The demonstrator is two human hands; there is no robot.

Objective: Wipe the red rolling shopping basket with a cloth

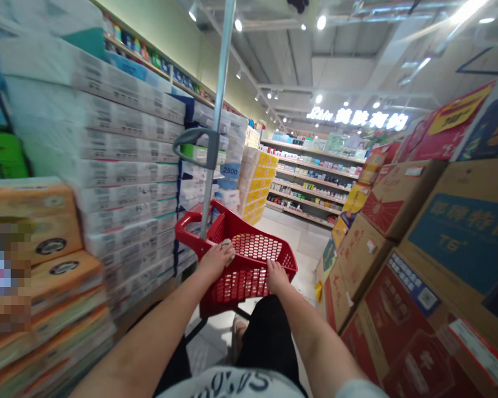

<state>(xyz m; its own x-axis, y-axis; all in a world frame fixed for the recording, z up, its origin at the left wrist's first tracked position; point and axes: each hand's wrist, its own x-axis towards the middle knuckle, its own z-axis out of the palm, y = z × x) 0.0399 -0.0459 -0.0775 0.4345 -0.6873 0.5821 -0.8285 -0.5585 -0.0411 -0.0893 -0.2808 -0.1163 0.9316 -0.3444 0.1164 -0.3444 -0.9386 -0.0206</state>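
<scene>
A red plastic shopping cart [245, 284] stands in front of my knees, its meshed basket tilted in view. On its near rim, toward the left end, my left hand [217, 260] is closed with the fingers over the edge. My right hand [277, 276] grips the same rim farther right, near the corner. A metal pole [221, 83] rises from the cart's left side and carries a grey handle loop [197, 148]. No goods show in the visible part of the basket.
Stacked white paper packs [128, 143] and orange packs [37, 232] line the left. Piled cartons [369, 243] crowd the right. Past the cart, tiled floor [301, 232] leads to shelves of small products [311, 177]; yellow-and-white packs [259, 185] stand beside them.
</scene>
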